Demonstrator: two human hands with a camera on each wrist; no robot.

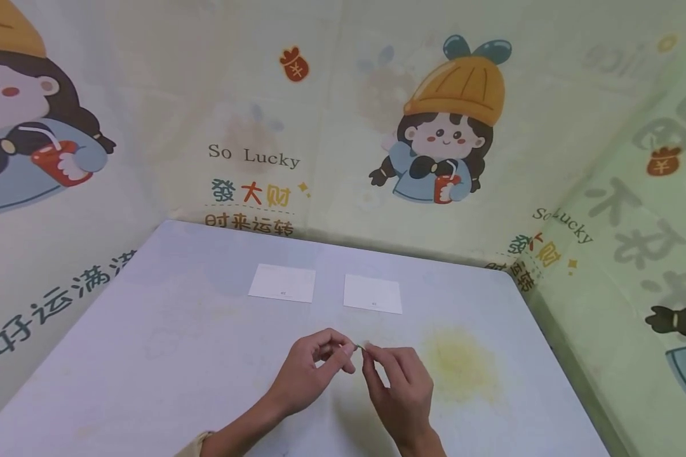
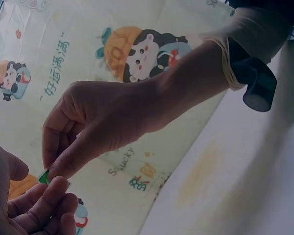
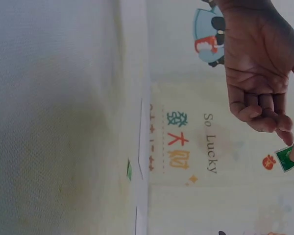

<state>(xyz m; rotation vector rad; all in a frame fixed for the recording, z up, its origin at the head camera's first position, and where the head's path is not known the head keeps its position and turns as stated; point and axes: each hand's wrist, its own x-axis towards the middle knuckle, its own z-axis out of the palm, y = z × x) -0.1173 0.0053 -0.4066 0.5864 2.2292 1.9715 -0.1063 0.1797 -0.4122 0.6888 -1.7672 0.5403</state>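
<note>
My right hand [image 1: 399, 387] pinches a small flat green piece [image 3: 285, 159] with a pale border, stamp-like in shape, between thumb and forefinger. In the head view it shows only as a thin green edge between the hands. My left hand [image 1: 314, 368] is close on the other side, fingers loosely bent, its fingertips right at the piece. The left wrist view has the left thumb apart from the fingers, while the right thumb and forefinger hold the green piece [image 2: 43, 177] above them. Both hands are over the table [image 1: 194, 381].
Two white cards [image 1: 282, 284] with tiny print lie side by side beyond the hands. Another small green piece [image 3: 129, 170] lies on the table near the cards in the right wrist view. A yellow stain [image 1: 463, 362] marks the right side. Printed cloth walls [image 1: 343, 127] enclose the table.
</note>
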